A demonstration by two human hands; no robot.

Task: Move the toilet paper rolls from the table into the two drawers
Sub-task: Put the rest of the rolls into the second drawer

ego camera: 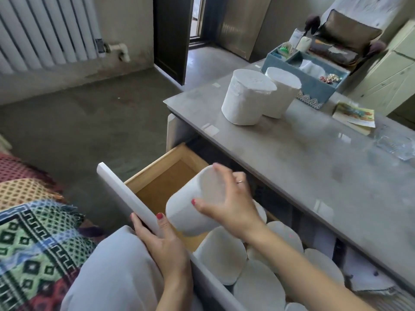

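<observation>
Her right hand curls over a tilted toilet paper roll, holding it above the open drawer. Her left hand grips the drawer front. Packed rolls fill the drawer toward 5 o'clock. Two rolls stand touching on the table at 1 o'clock, beside a blue organizer box. No writing is readable.

Single head-worn view, looking forward and steeply down. Close above the open drawer at the table front edge.

Tilted roll over open drawer — right hand
</observation>
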